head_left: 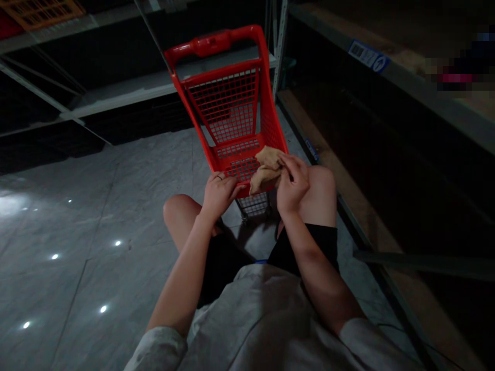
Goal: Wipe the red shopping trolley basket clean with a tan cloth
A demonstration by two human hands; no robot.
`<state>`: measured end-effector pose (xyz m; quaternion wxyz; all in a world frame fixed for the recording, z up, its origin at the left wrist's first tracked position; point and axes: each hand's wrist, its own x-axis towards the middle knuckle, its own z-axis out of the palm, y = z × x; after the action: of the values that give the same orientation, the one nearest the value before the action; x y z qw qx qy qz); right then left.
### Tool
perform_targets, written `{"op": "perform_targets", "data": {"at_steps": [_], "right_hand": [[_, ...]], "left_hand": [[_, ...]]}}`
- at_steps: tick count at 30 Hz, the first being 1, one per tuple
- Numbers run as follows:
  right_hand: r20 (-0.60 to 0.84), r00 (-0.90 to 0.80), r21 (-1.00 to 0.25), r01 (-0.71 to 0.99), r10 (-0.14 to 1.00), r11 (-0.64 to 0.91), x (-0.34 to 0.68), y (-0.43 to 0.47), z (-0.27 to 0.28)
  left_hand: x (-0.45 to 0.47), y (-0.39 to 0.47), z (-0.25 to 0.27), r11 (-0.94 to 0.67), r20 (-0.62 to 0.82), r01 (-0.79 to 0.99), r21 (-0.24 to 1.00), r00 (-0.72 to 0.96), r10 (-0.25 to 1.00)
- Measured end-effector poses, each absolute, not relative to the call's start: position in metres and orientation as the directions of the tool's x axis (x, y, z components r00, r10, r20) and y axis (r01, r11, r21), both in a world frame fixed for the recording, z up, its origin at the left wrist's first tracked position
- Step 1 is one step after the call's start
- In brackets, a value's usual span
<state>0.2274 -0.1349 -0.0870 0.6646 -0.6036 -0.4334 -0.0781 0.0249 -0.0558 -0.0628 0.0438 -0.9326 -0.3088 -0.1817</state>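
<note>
In front of my knees stands a red plastic shopping cart [232, 129] with grid walls, its handle on the far side. My left hand [220, 193] is closed over the cart's near rim, a dark ring on one finger. Pinched in my right hand [293, 183] is a crumpled tan cloth [266, 167], which hangs over the near right corner of the basket. Part of the cart's floor shows behind the cloth, and the cloth hides the rest of that corner.
Metal shelving [127, 95] runs along the back, with an orange crate [46, 13] at the upper left. On the right, a wooden-decked shelf [406, 56] bears a blue-white label [368, 55]. Grey floor tiles [85, 221] reflect several lights.
</note>
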Motion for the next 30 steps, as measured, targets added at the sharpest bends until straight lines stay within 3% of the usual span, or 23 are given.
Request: {"op": "perform_targets", "data": {"at_steps": [4,8,13,22,24,28,30], "right_hand": [[0.641,0.574,-0.716,0.686,0.509,0.128,0.208,-0.138,-0.113],[0.633,0.459,-0.603,0.797,0.623,0.026,0.186,-0.145,-0.153],[0.699,0.445,-0.567,0.822,0.56,0.055,0.195,-0.151,-0.182],[0.709,0.573,-0.641,0.767,0.41,0.035,0.21,-0.138,-0.149],[0.642,0.632,-0.694,0.72,0.434,-0.021,0.207,-0.137,-0.171],[0.378,0.787,-0.837,0.516,0.488,-0.183,0.203,-0.139,-0.219],[0.333,0.803,-0.852,0.481,0.494,-0.206,0.204,-0.14,-0.222]], "left_hand": [[0.025,-0.057,-0.06,-0.801,0.357,0.598,0.038,0.74,0.57],[0.024,-0.059,-0.058,-0.804,0.359,0.592,0.05,0.741,0.568],[0.025,-0.059,-0.06,-0.796,0.354,0.602,0.063,0.732,0.582],[0.026,-0.058,-0.061,-0.797,0.356,0.601,0.066,0.732,0.581],[0.027,-0.058,-0.06,-0.798,0.359,0.6,0.065,0.732,0.579],[0.027,-0.058,-0.06,-0.801,0.353,0.594,0.07,0.737,0.577],[0.027,-0.058,-0.06,-0.801,0.351,0.593,0.075,0.737,0.578]]}}
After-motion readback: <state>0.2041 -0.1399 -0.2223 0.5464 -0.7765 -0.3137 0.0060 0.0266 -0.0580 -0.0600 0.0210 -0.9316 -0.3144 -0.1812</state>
